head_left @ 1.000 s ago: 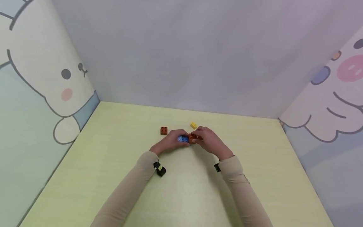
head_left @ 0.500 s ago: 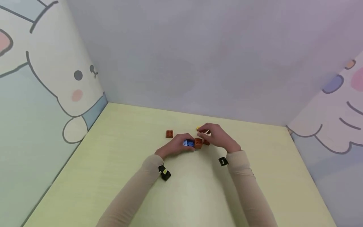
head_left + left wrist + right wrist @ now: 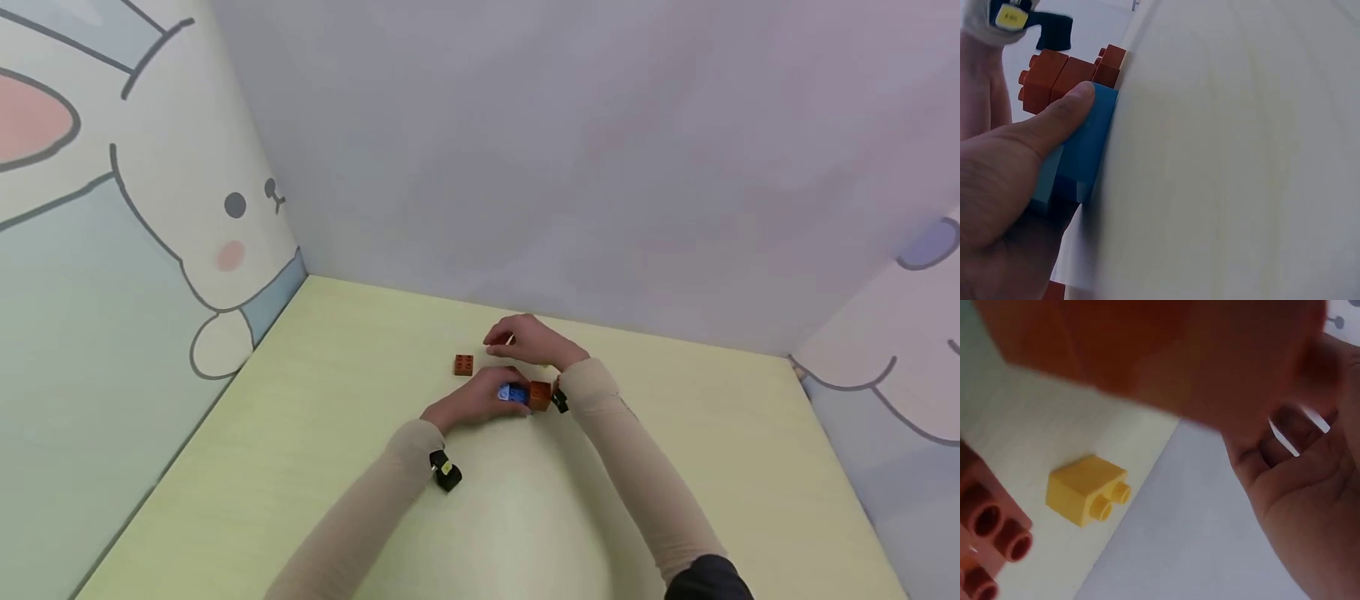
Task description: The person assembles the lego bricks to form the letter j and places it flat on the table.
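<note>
Blue plastic building brick (image 3: 513, 393) gripped by left hand (image 3: 472, 402) mid-table; right hand (image 3: 525, 340), fingers relaxed, empty, reaching over yellow brick (image 3: 1085, 489); grasp needed next.

Pale green table (image 3: 300, 467), cartoon walls (image 3: 112, 275)

A child's play corner; cartoon bunny wall panels (image 3: 150, 217), pale yellow-green table (image 3: 300, 467), toy building bricks (image 3: 463, 364).

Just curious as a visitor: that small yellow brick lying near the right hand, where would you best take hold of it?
Pinch the yellow brick across its two flat side faces, coming from above. It appears to lie tipped over, studs pointing sideways, so those smooth faces look free. The right hand is nearest.
</note>
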The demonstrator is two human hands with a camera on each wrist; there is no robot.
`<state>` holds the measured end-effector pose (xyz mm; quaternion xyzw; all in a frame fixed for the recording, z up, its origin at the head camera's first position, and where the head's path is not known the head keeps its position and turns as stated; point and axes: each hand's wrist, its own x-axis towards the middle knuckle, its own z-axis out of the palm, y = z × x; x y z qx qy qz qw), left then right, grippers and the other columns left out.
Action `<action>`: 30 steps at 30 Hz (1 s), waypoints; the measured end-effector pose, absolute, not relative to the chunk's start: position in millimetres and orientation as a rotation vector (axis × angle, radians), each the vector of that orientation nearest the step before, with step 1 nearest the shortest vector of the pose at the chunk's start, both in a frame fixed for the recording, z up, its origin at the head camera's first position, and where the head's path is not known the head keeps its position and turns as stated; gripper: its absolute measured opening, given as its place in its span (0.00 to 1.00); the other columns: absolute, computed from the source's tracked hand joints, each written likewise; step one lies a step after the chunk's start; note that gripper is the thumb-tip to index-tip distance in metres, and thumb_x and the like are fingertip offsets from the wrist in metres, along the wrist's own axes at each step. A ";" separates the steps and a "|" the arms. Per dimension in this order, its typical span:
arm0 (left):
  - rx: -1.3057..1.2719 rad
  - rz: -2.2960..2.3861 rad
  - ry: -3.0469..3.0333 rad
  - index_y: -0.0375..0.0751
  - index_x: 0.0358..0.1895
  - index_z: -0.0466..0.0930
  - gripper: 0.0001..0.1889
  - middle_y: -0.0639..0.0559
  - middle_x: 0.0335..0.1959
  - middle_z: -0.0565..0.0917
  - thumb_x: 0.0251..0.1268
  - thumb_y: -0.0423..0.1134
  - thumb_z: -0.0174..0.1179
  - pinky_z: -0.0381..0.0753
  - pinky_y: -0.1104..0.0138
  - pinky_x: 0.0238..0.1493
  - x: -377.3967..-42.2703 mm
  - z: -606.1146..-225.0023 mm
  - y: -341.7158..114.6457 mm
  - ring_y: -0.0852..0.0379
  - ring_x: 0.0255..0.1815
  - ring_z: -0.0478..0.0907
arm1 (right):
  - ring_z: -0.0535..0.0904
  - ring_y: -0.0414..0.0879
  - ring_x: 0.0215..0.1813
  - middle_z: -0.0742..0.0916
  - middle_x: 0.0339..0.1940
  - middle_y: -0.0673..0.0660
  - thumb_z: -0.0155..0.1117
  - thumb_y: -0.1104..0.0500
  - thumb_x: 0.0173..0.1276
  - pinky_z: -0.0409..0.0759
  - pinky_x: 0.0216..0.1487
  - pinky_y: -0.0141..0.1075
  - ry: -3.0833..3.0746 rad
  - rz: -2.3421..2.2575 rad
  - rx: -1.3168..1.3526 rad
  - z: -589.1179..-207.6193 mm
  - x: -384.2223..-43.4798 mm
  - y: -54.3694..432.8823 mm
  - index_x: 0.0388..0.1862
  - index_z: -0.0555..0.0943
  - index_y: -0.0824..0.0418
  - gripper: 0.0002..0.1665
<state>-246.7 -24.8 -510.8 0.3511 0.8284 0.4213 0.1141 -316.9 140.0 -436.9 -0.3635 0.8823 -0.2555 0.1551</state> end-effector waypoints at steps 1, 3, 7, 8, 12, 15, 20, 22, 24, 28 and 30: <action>1.029 1.232 2.428 0.49 0.56 0.83 0.18 0.56 0.53 0.85 0.66 0.47 0.70 0.78 0.69 0.56 -245.3 -511.3 -25.0 0.62 0.50 0.78 | 0.86 0.48 0.54 0.89 0.54 0.56 0.63 0.54 0.76 0.84 0.59 0.43 2.516 -0.712 -1.051 -437.4 -319.9 137.0 0.57 0.85 0.62 0.17; 1.015 1.230 2.423 0.49 0.57 0.82 0.18 0.57 0.53 0.84 0.67 0.47 0.69 0.78 0.69 0.57 -242.5 -511.2 -26.0 0.62 0.50 0.77 | 0.86 0.48 0.55 0.89 0.54 0.56 0.63 0.54 0.76 0.84 0.59 0.44 2.492 -0.681 -1.063 -437.3 -325.1 132.2 0.57 0.85 0.63 0.17; 1.001 1.230 2.416 0.50 0.58 0.82 0.18 0.58 0.53 0.84 0.67 0.47 0.69 0.77 0.69 0.58 -239.1 -510.5 -29.2 0.62 0.51 0.77 | 0.86 0.47 0.54 0.90 0.53 0.54 0.64 0.53 0.76 0.84 0.59 0.43 2.453 -0.634 -1.080 -440.2 -335.6 126.0 0.56 0.86 0.60 0.17; 1.004 1.228 2.417 0.49 0.58 0.82 0.18 0.57 0.53 0.84 0.67 0.47 0.69 0.77 0.69 0.58 -238.8 -509.9 -29.9 0.62 0.51 0.77 | 0.87 0.46 0.54 0.90 0.53 0.54 0.64 0.53 0.76 0.84 0.59 0.42 2.443 -0.629 -1.088 -441.6 -338.0 124.5 0.56 0.87 0.60 0.16; 1.019 1.217 2.428 0.49 0.58 0.82 0.19 0.57 0.53 0.84 0.67 0.48 0.69 0.77 0.69 0.58 -238.5 -509.6 -32.3 0.62 0.50 0.77 | 0.87 0.44 0.53 0.91 0.50 0.52 0.65 0.54 0.75 0.84 0.58 0.40 2.404 -0.605 -1.122 -446.2 -344.2 117.9 0.54 0.88 0.57 0.14; 1.029 1.209 2.436 0.49 0.57 0.82 0.18 0.56 0.53 0.84 0.67 0.48 0.69 0.77 0.70 0.57 -238.4 -508.7 -33.7 0.62 0.50 0.77 | 0.87 0.41 0.51 0.92 0.48 0.50 0.66 0.53 0.74 0.85 0.56 0.38 2.385 -0.579 -1.133 -447.3 -346.8 113.0 0.51 0.89 0.55 0.12; 1.050 1.210 2.445 0.50 0.56 0.82 0.17 0.57 0.51 0.85 0.67 0.48 0.69 0.77 0.71 0.56 -238.3 -508.8 -33.3 0.63 0.48 0.77 | 0.87 0.37 0.46 0.92 0.44 0.48 0.68 0.52 0.73 0.85 0.52 0.35 2.368 -0.535 -1.161 -447.4 -350.1 105.7 0.47 0.90 0.51 0.09; 1.055 1.211 2.450 0.49 0.55 0.82 0.17 0.57 0.50 0.85 0.67 0.48 0.69 0.77 0.71 0.55 -238.8 -508.5 -33.1 0.63 0.48 0.77 | 0.86 0.36 0.45 0.92 0.43 0.47 0.68 0.52 0.72 0.84 0.52 0.34 2.370 -0.514 -1.173 -447.2 -351.5 102.8 0.46 0.90 0.50 0.09; 1.058 1.208 2.457 0.49 0.55 0.82 0.17 0.57 0.50 0.85 0.67 0.48 0.69 0.77 0.71 0.55 -239.6 -508.2 -33.1 0.63 0.48 0.77 | 0.86 0.35 0.44 0.92 0.43 0.46 0.68 0.52 0.73 0.84 0.51 0.33 2.371 -0.498 -1.180 -446.6 -352.7 100.3 0.46 0.91 0.50 0.09; 1.058 1.195 2.464 0.48 0.55 0.82 0.17 0.56 0.50 0.85 0.66 0.48 0.70 0.78 0.71 0.55 -239.8 -507.4 -33.0 0.63 0.48 0.77 | 0.87 0.36 0.45 0.93 0.44 0.47 0.68 0.53 0.73 0.85 0.51 0.33 2.355 -0.509 -1.182 -444.2 -351.7 98.0 0.48 0.91 0.51 0.10; 1.052 1.187 2.465 0.48 0.55 0.82 0.18 0.56 0.51 0.85 0.66 0.48 0.69 0.78 0.71 0.56 -240.1 -507.5 -33.0 0.63 0.49 0.77 | 0.87 0.36 0.45 0.93 0.44 0.48 0.67 0.54 0.73 0.85 0.51 0.34 2.349 -0.517 -1.187 -443.4 -351.5 98.0 0.48 0.91 0.52 0.10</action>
